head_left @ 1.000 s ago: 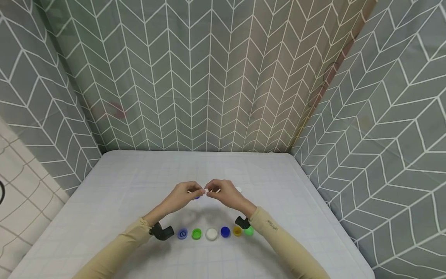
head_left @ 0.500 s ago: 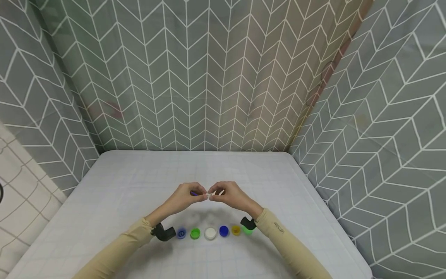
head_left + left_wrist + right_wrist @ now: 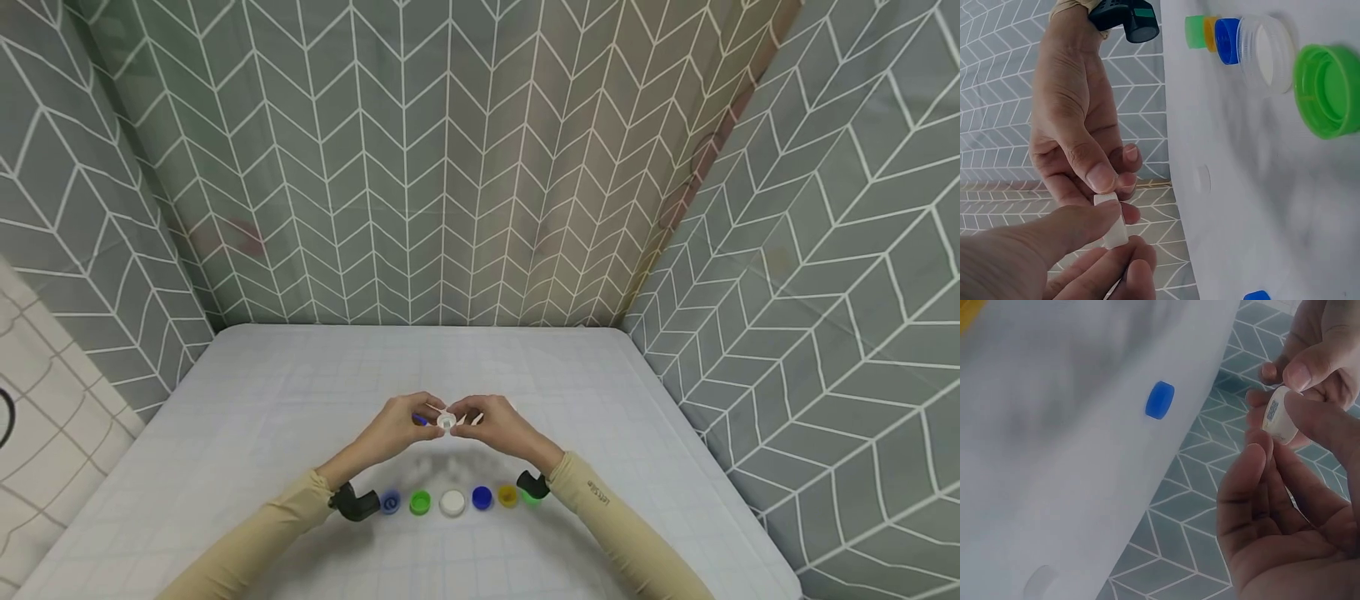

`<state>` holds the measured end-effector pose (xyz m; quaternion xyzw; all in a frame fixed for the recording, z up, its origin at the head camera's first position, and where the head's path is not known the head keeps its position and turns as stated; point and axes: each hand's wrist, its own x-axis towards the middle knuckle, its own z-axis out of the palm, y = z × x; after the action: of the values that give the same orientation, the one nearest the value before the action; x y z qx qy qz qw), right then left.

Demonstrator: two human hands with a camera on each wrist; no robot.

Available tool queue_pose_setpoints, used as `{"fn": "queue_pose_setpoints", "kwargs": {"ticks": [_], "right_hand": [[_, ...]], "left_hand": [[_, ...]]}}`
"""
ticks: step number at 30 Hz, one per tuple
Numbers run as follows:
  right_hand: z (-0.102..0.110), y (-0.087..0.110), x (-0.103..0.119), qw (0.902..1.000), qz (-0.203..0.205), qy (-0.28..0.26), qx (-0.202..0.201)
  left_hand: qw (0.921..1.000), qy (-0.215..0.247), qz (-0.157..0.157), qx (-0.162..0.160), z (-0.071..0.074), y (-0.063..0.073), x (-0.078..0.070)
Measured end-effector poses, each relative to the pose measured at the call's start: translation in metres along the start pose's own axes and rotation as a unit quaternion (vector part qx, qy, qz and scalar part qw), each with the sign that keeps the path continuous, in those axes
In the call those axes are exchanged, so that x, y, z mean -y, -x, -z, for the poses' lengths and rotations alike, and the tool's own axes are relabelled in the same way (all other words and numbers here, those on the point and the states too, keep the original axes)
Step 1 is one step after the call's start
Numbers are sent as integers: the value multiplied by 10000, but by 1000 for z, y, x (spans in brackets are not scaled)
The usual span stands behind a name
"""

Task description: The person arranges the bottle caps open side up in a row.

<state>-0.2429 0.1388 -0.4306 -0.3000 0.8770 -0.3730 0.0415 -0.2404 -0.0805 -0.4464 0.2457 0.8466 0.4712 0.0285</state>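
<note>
White cap between fingers bears grey marking.

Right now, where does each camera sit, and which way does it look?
Head: worn on the head, facing forward and down at the white rectangular table; the left hand, right hand and tan fabric sleeves show.
Left wrist: worn there, facing the small round white disc pinched by both hands, which show; the table appears sideways.
Right wrist: worn there, facing the same disc, its dark printed mark visible; both hands show, with a round blue plastic cap on the table.
Both wrist views share the disc and hands.
</note>
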Motion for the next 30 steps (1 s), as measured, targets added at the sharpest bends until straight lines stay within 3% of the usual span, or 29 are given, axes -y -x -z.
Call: {"fn": "queue_pose_setpoints", "kwargs": {"ticks": [7,19,30], "right_hand": [[-2,1,0,10000,-9,100,3],[7,7,-10,9999,70,85,17],[28,24,-18,9999,65,139,-4]], "left_hand": [[9997,72,206,88,-1,1,2],[9982,-564,-100,169,-9,-9,1],[9913,-1219,-392,292,-27,-23,-20]]}}
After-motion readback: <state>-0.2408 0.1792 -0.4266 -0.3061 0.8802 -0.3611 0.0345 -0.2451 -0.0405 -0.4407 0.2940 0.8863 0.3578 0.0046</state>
